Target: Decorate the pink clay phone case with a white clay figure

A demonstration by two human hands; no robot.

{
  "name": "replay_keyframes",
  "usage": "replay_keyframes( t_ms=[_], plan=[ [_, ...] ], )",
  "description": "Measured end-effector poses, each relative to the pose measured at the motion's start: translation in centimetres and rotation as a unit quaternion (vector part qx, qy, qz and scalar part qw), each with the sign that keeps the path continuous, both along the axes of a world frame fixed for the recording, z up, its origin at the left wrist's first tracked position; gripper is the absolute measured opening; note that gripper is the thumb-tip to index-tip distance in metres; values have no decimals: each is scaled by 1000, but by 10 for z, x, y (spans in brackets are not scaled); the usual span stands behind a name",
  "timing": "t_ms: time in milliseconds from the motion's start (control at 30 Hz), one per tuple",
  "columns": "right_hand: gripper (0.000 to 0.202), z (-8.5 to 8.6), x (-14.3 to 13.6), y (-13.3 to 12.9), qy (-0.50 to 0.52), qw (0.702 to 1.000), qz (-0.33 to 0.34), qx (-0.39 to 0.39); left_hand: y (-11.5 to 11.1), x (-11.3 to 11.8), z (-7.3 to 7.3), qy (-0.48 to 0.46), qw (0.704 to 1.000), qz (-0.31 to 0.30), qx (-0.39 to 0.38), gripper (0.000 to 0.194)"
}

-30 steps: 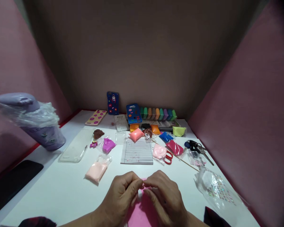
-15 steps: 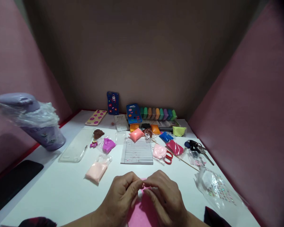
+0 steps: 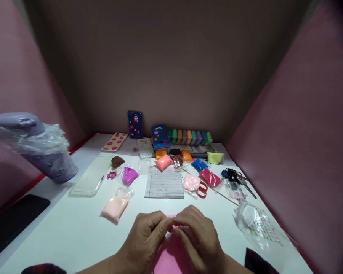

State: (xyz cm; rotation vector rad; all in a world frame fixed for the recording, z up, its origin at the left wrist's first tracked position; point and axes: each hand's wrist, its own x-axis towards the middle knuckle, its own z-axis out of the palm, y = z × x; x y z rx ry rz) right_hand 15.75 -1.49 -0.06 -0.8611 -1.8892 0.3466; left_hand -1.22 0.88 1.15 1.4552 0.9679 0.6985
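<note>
At the front edge of the table, a flat, soft-looking pink piece (image 3: 173,255), like a layer of clay, lies between and under my hands. My left hand (image 3: 145,238) is closed, its thumb and forefinger pressed at the far end of the pink piece. From the other side my right hand (image 3: 198,236) curls over the same end, fingertips meeting those of the left. A small pale patch shows on the pink surface just below the fingertips. What exactly the fingertips pinch is mostly hidden.
Beyond my hands are a lined notepad (image 3: 165,184), a peach clay packet (image 3: 116,206), red-handled scissors (image 3: 202,189) and a stick (image 3: 224,197). A clear phone case (image 3: 87,182) and lilac bottle (image 3: 50,163) stand left; keys (image 3: 241,179) and a gem bag (image 3: 260,224) lie right.
The view has shifted very slightly, so the table things sit a little further left. My fingertips have moved slightly at the far end of the pink piece; both hands otherwise keep their place.
</note>
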Motion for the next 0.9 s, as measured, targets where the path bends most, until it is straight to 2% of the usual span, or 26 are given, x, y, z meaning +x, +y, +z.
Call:
replay_keyframes(
  t_ms=[400,767,900],
  plan=[
    [26,-3,0,0,11,1000,-15,18,1,0,3,-31,999,-6,-31,40],
    [21,0,0,-1,-1,1000,-25,-14,0,-1,9,9,1000,5,-2,38],
    [23,-2,0,-1,2,1000,-19,4,-1,0,7,17,1000,-6,18,39]
  ],
)
